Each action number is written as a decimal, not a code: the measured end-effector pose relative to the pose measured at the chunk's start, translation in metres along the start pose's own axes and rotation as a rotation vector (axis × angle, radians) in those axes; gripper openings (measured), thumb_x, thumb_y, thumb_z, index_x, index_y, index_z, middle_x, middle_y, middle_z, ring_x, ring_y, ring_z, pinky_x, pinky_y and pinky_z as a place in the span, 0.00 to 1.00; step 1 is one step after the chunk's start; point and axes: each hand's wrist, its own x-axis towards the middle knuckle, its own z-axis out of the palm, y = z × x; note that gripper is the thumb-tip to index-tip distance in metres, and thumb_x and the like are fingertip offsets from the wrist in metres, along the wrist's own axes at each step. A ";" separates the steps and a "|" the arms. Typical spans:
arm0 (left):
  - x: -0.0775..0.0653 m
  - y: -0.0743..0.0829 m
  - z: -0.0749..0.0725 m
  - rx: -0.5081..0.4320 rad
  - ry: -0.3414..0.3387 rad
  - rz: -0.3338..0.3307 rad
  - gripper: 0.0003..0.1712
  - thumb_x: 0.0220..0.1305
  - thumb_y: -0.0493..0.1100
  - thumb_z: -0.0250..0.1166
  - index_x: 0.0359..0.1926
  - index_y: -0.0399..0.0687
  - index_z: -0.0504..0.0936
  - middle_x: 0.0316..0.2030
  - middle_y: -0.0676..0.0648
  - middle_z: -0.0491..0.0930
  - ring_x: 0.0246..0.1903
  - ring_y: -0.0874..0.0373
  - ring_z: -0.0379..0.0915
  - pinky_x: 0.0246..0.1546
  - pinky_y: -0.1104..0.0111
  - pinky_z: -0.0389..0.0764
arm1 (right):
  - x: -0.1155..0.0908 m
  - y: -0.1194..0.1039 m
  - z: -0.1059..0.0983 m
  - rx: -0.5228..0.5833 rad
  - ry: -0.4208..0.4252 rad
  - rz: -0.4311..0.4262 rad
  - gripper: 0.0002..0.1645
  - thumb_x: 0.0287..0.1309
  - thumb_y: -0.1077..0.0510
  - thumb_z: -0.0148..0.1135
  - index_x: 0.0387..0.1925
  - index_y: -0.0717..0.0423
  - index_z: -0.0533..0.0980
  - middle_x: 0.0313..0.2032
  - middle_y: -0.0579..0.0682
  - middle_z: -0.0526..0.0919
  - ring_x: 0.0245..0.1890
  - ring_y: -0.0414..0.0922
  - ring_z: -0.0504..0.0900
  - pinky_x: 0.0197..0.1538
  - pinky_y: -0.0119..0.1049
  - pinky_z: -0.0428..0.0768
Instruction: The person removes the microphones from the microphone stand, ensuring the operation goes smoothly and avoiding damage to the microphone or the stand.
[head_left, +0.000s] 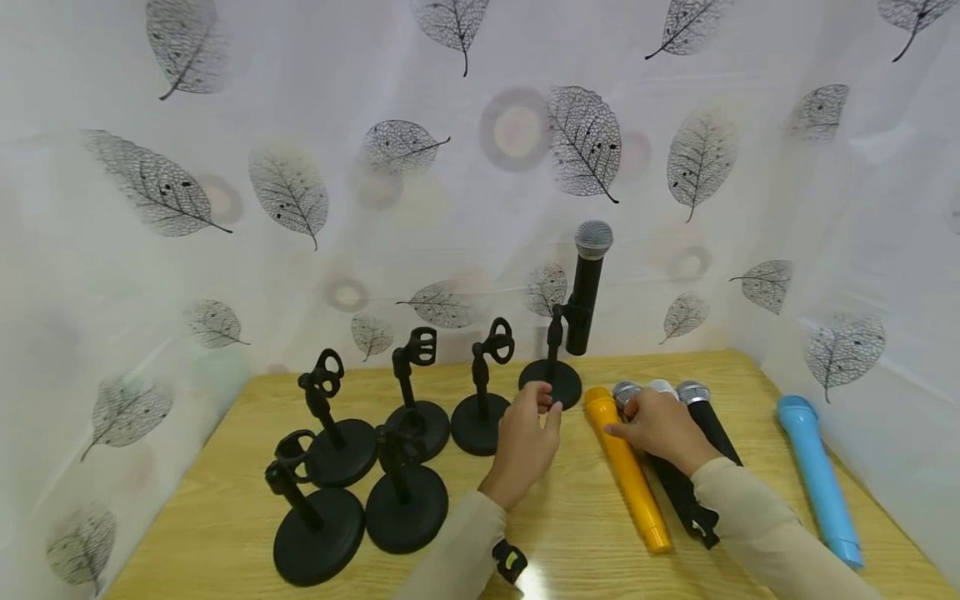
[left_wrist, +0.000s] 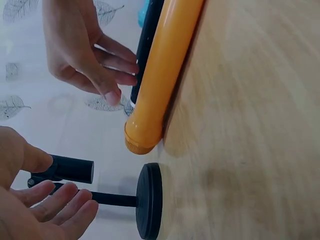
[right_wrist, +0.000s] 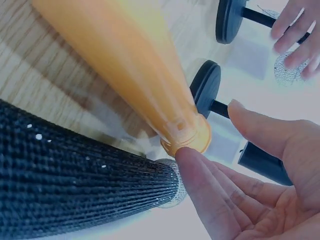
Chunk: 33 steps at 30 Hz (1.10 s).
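In the head view my left hand (head_left: 523, 446) hovers in front of a black desk stand (head_left: 566, 392) that carries an upright black microphone (head_left: 587, 292) with a silver mesh head. Its fingers are loosely bent and apart from the thumb, with nothing between them. Above the heads of several lying microphones is my right hand (head_left: 667, 429), beside the orange microphone (head_left: 628, 471). The right wrist view has its thumb and fingers spread; a fingertip overlaps the orange head, and contact is hard to tell. A glittery black microphone (right_wrist: 80, 175) lies alongside, partly hidden in the head view.
Right of the orange one lie a black microphone (head_left: 712, 425) with a silver head and a white-headed one (head_left: 663, 386), mostly covered. A blue microphone (head_left: 821, 483) lies near the table's right edge. Several black stands with unfilled clips, including one stand (head_left: 318, 533), occupy the left side.
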 end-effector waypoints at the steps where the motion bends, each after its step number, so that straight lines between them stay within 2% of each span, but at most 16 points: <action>1: 0.006 0.001 0.002 0.000 -0.006 -0.016 0.18 0.69 0.48 0.57 0.56 0.49 0.71 0.45 0.50 0.78 0.44 0.57 0.75 0.50 0.60 0.73 | 0.000 -0.001 -0.001 0.009 0.005 -0.007 0.22 0.47 0.47 0.73 0.30 0.64 0.80 0.25 0.52 0.80 0.19 0.42 0.72 0.24 0.35 0.72; 6: 0.031 0.000 0.011 -0.036 -0.014 -0.085 0.26 0.71 0.49 0.53 0.66 0.47 0.63 0.58 0.44 0.71 0.56 0.51 0.69 0.57 0.55 0.69 | 0.001 -0.002 -0.004 0.021 0.034 -0.046 0.17 0.49 0.48 0.72 0.26 0.60 0.81 0.21 0.49 0.79 0.19 0.42 0.72 0.23 0.34 0.70; 7: 0.036 -0.001 0.012 -0.047 -0.013 -0.095 0.27 0.72 0.49 0.52 0.68 0.47 0.61 0.60 0.44 0.69 0.58 0.51 0.68 0.58 0.54 0.68 | 0.001 -0.002 -0.005 0.021 0.037 -0.050 0.18 0.49 0.48 0.72 0.27 0.60 0.82 0.23 0.50 0.81 0.20 0.42 0.74 0.24 0.35 0.72; 10: 0.051 -0.001 0.015 -0.063 -0.014 -0.104 0.31 0.73 0.50 0.50 0.71 0.48 0.54 0.65 0.43 0.63 0.62 0.50 0.63 0.61 0.54 0.66 | 0.002 -0.003 -0.007 0.016 0.046 -0.047 0.21 0.50 0.47 0.71 0.34 0.64 0.83 0.30 0.55 0.84 0.26 0.45 0.80 0.29 0.39 0.78; 14: 0.069 0.002 0.018 -0.078 -0.016 -0.089 0.32 0.73 0.50 0.49 0.72 0.48 0.51 0.69 0.45 0.58 0.66 0.51 0.58 0.64 0.55 0.63 | 0.002 -0.004 -0.009 0.012 0.050 -0.027 0.25 0.50 0.45 0.71 0.37 0.65 0.82 0.33 0.56 0.84 0.30 0.48 0.82 0.34 0.44 0.81; 19: 0.087 0.007 0.022 -0.098 0.004 -0.052 0.30 0.74 0.46 0.49 0.71 0.43 0.54 0.68 0.43 0.60 0.65 0.50 0.58 0.64 0.55 0.63 | 0.002 -0.006 -0.012 0.028 0.068 -0.014 0.30 0.50 0.40 0.69 0.38 0.64 0.81 0.32 0.53 0.84 0.30 0.47 0.82 0.34 0.44 0.81; 24: 0.101 0.007 0.026 -0.089 0.009 -0.053 0.26 0.74 0.45 0.48 0.69 0.42 0.59 0.63 0.43 0.67 0.61 0.51 0.65 0.61 0.58 0.68 | 0.001 -0.006 -0.014 0.051 0.118 -0.031 0.28 0.51 0.42 0.69 0.39 0.64 0.81 0.31 0.52 0.84 0.30 0.47 0.82 0.34 0.44 0.81; 29: 0.109 0.003 0.031 -0.108 0.013 -0.069 0.22 0.74 0.44 0.49 0.65 0.44 0.65 0.56 0.43 0.74 0.54 0.52 0.72 0.55 0.60 0.74 | 0.001 -0.002 -0.017 0.065 0.114 -0.011 0.27 0.52 0.42 0.68 0.39 0.64 0.80 0.31 0.51 0.84 0.28 0.45 0.82 0.32 0.42 0.81; 33: 0.111 0.002 0.033 -0.093 0.004 -0.086 0.21 0.74 0.45 0.49 0.63 0.45 0.65 0.54 0.44 0.75 0.50 0.53 0.74 0.51 0.60 0.76 | -0.001 0.004 -0.020 0.086 0.102 0.001 0.28 0.52 0.42 0.68 0.40 0.64 0.80 0.30 0.51 0.85 0.27 0.45 0.81 0.31 0.42 0.81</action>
